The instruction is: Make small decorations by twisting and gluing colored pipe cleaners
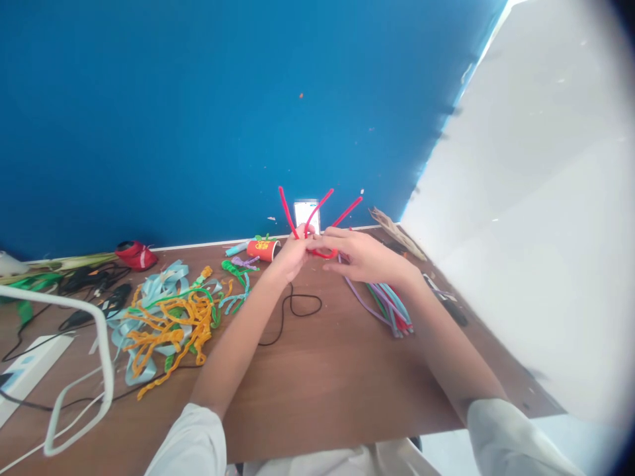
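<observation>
Several red pipe cleaners (286, 206) fan upward from between my hands, above the far middle of the table. My left hand (294, 254) is closed around their lower part. My right hand (360, 254) is pinched on a bent red length at the same spot, its other fingers partly stretched out. Where the pieces cross is hidden by the fingers. Just behind my hands, a phone with a lit screen (307, 213) leans against the wall. Below my right forearm lies a bundle of purple, grey, green and red pipe cleaners (391, 307).
On the left lie tangled orange pipe cleaners (173, 324) and light blue ribbon (129, 344). A red paper cup (262, 250) rests on its side. Further left are a white power strip (32, 373), a white bent frame (105, 357) and black cables. Dried husks (397, 233) lie back right.
</observation>
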Tool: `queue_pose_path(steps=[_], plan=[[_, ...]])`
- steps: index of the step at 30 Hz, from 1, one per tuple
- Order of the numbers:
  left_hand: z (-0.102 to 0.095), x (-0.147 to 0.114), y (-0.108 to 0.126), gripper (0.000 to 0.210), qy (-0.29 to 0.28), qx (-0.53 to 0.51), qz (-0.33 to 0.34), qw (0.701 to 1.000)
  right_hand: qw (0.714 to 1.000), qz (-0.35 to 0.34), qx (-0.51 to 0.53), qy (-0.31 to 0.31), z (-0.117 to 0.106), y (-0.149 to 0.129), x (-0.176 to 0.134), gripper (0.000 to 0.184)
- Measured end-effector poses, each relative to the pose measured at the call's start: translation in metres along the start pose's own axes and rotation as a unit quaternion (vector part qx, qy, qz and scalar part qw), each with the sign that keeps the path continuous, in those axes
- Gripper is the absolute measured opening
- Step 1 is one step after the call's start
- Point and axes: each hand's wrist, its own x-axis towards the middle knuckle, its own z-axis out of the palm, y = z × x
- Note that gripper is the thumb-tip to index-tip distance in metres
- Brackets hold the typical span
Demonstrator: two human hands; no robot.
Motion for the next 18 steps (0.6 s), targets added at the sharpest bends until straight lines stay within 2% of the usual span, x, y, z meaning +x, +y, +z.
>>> queue_pose_path(steps=[3,6,11,15,18], plan=[[-0.001,-0.001,0.001,0.030,-0.035,-0.014,-0.006,0.999,0.999,-0.035,0.028,0.011,0.002,-0.002,0.002,0.020],[-0.001,-0.001,0.002,0.040,-0.055,-0.016,0.001,0.998,0.997,-0.042,0.041,0.044,0.007,-0.001,0.006,0.023],[-0.001,-0.001,0.004,0.050,-0.041,-0.021,0.011,0.999,0.975,0.116,0.057,0.179,0.013,0.008,0.009,0.038],[0.002,-0.003,0.003,0.052,-0.056,-0.031,-0.016,0.998,0.947,0.184,0.176,0.197,0.016,0.017,0.009,0.036],[0.007,-0.005,0.003,0.054,-0.045,-0.007,-0.028,0.999,0.937,0.191,0.211,0.201,0.018,0.020,0.009,0.035]])
